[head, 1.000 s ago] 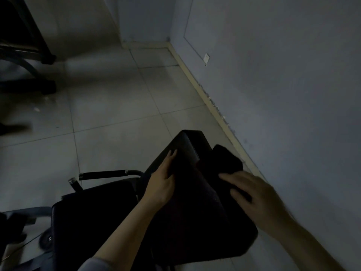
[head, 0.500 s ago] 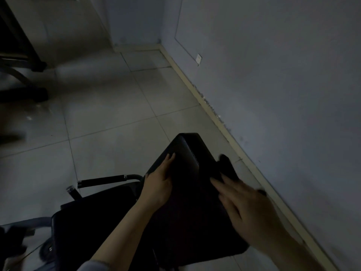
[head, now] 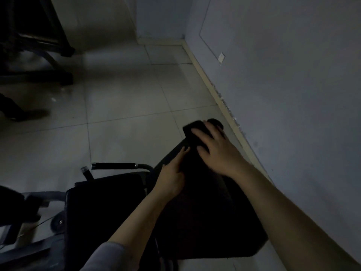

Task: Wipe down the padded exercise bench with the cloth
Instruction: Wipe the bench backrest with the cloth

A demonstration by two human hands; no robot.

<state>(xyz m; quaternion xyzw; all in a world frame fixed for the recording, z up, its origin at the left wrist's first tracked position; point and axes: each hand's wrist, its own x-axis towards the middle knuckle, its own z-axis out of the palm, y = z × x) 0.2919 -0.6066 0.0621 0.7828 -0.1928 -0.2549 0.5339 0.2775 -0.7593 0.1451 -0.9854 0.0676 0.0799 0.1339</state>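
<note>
- While your right hand [head: 213, 147] lies flat on the dark cloth [head: 195, 132] at the far end of the bench's back pad [head: 205, 212], press down with your whole palm so the cloth does not slip out
- Your right fingers look spread and mostly straight on the cloth; they push it, they do not squeeze it
- Your left hand [head: 172, 178] rests on the left edge of the same pad with fingers straight, holding nothing; it is a good place to hold the pad steady
- The cloth sits right at the top edge of the pad, partly hanging over it, so I think this stroke is near its end; wipe back toward you in long lines and cover the sides too
- The room is dim and both cloth and pad are black, so it is hard to tell where one ends
- The seat pad [head: 105, 204] sits just beside the back pad on the left and will likely need wiping as well
- A handle bar [head: 114, 165] sticks out near your left hand; mind your knuckles
- The wall [head: 293, 94] is close on the right, so keep your elbow in
- Other dark gear [head: 35, 45] stands well apart across the tiled floor [head: 127, 106]
</note>
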